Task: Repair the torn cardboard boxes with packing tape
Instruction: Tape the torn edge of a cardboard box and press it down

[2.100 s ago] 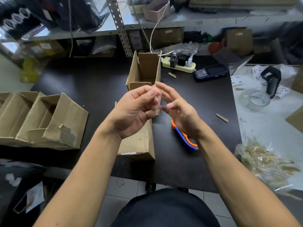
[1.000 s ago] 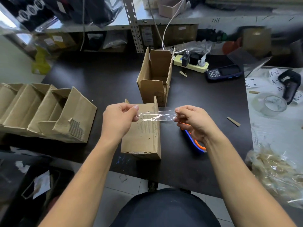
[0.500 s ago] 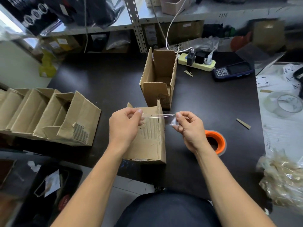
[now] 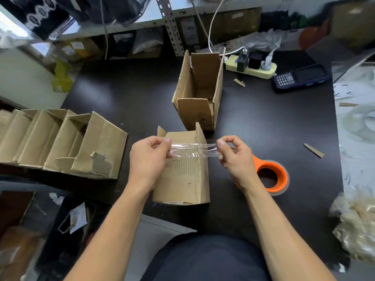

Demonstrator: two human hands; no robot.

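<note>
At the far left a row of corrugated boxes lies nested on the dark table, the nearest with its skin peeled to ribbing. The left hand pinches one end of a clear, glossy tape strip, the right hand the other; the strip runs left to right above the torn box. An open box stands behind. An orange tape roll lies flat just right, with bare tabletop beyond.

I'm in a packing stockroom: slotted-metal shelving with stored parcels, cardboard boxes, handheld scanner, tape roll.
</note>
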